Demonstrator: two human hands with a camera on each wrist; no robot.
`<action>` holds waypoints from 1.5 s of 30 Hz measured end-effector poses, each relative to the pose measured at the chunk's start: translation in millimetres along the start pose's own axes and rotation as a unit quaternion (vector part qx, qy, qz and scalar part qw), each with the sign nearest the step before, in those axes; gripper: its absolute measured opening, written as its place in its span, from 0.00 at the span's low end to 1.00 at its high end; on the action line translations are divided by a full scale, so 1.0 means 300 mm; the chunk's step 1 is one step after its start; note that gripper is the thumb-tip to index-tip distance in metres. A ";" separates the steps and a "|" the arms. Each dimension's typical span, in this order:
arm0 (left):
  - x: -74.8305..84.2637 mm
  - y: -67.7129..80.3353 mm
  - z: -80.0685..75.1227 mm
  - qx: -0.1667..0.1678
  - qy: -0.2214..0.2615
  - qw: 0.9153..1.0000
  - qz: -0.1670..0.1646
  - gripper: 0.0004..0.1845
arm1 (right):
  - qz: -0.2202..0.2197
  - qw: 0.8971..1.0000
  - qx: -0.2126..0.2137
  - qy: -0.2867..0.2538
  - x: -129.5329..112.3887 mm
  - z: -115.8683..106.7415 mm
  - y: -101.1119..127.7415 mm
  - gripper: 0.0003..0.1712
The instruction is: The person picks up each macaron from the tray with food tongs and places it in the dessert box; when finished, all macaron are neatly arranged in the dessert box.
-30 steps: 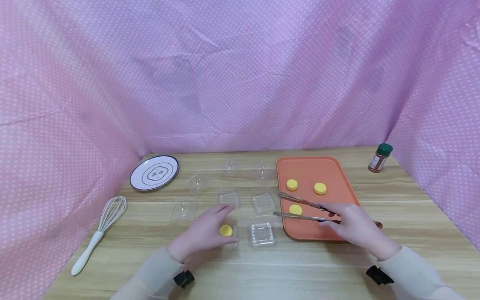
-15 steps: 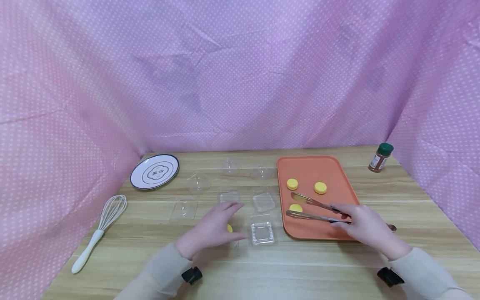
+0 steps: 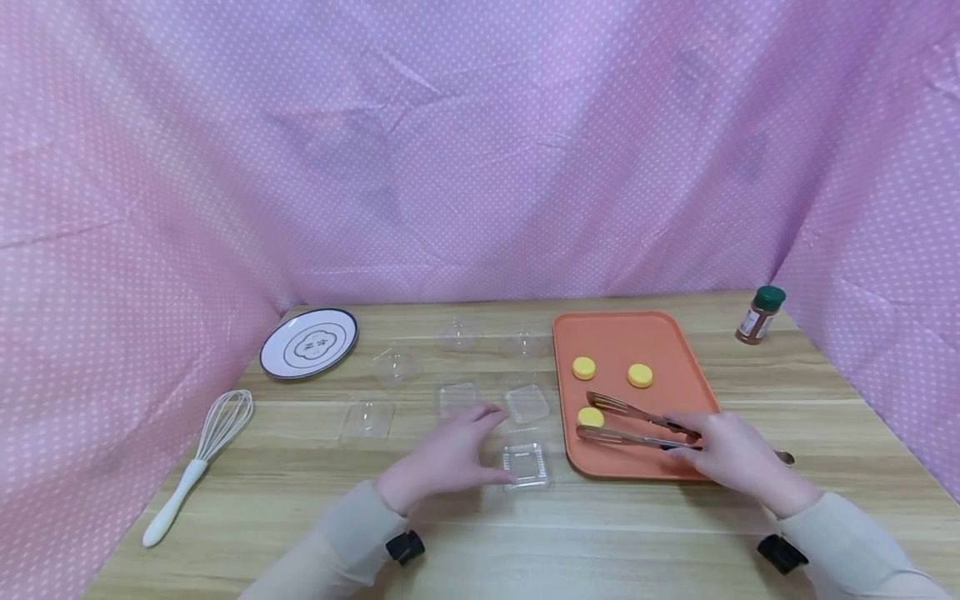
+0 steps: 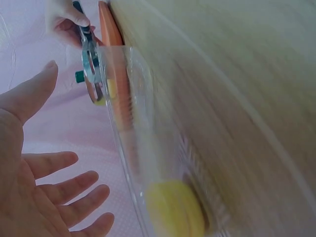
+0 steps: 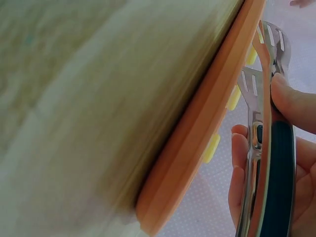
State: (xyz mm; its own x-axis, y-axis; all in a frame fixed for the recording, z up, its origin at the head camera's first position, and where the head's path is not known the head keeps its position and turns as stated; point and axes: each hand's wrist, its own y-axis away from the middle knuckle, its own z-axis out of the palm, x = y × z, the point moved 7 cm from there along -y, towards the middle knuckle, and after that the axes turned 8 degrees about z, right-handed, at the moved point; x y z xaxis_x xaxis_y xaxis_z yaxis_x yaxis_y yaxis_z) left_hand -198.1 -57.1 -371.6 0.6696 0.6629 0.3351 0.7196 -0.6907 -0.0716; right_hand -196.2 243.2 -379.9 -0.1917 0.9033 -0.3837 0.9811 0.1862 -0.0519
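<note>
My left hand (image 3: 450, 458) is spread with fingers apart and holds nothing. It hovers beside a clear plastic box (image 3: 525, 468), the thumb near its left edge. In the left wrist view, a round yellow cake (image 4: 175, 210) sits in a clear box close to the fingers; the head view hides it behind the hand. My right hand (image 3: 731, 457) grips metal food tongs (image 5: 281, 173) with dark handle grips. The tongs' slotted tips are spread around a yellow cake (image 3: 590, 417) on the orange tray (image 3: 637, 337), apparently without pinching it.
Two more yellow cakes, a back-left one (image 3: 583, 367) and another (image 3: 639, 375), lie on the tray. Several clear lids and boxes (image 3: 395, 365) are spread mid-table. A plate (image 3: 285, 346) and a whisk (image 3: 198, 471) lie left; a green-capped spice jar (image 3: 761, 315) stands right.
My left hand has moved right, from over the boxed yellow cake toward the neighbouring clear box. The tongs shifted right, then settled with their tips around the front cake.
</note>
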 end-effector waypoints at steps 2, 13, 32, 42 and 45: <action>0.007 -0.008 0.010 -0.010 0.000 1.000 -0.001 0.47 | 0.002 1.000 -0.008 -0.003 0.001 0.002 -0.001 0.24; 0.028 -0.040 0.066 -0.048 -0.021 0.999 -0.002 0.46 | 0.005 1.000 -0.021 -0.012 -0.001 0.012 -0.004 0.22; 0.026 -0.036 0.091 -0.073 -0.035 0.997 -0.003 0.45 | 0.013 0.999 -0.036 -0.009 -0.005 0.021 -0.012 0.19; 0.020 -0.041 0.089 -0.064 -0.033 0.997 0.005 0.44 | -0.010 1.000 -0.015 0.008 -0.010 0.019 -0.020 0.19; 0.018 -0.047 0.088 -0.063 -0.038 0.997 0.010 0.44 | -0.016 1.000 -0.005 0.009 -0.018 0.016 -0.023 0.18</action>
State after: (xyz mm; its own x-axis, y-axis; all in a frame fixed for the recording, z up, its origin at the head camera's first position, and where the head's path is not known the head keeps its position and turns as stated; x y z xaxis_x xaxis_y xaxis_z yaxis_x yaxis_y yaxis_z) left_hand -199.7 -36.2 -393.7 0.6990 0.6656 0.2615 0.6807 -0.7313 0.0420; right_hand -201.8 235.3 -382.0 -0.2234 0.9036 -0.3655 0.9742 0.2191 -0.0539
